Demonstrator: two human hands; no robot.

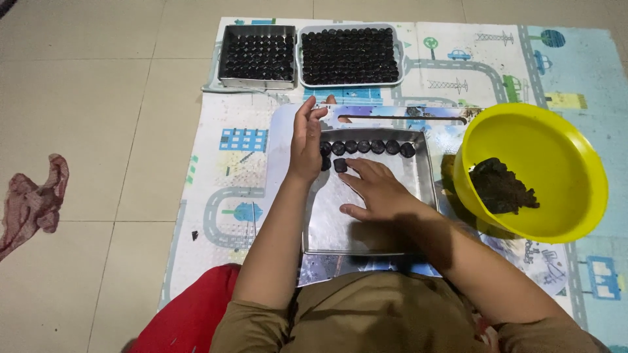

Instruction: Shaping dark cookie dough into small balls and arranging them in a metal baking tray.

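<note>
A home: pale tiled floor (pixel 98 98), a child's road-print play mat (pixel 229 196) spread on it, trays (pixel 257 57) and a rag (pixel 33 202) lying about.

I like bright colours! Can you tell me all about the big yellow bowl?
The yellow bowl is round, smooth and shiny, and looks like plastic. It sits tilted on the play mat, just right of the metal tray. Inside lies a clump of dark, crumbly stuff against its lower left wall; the rest of the inside is bare. Neither hand touches it.
</note>
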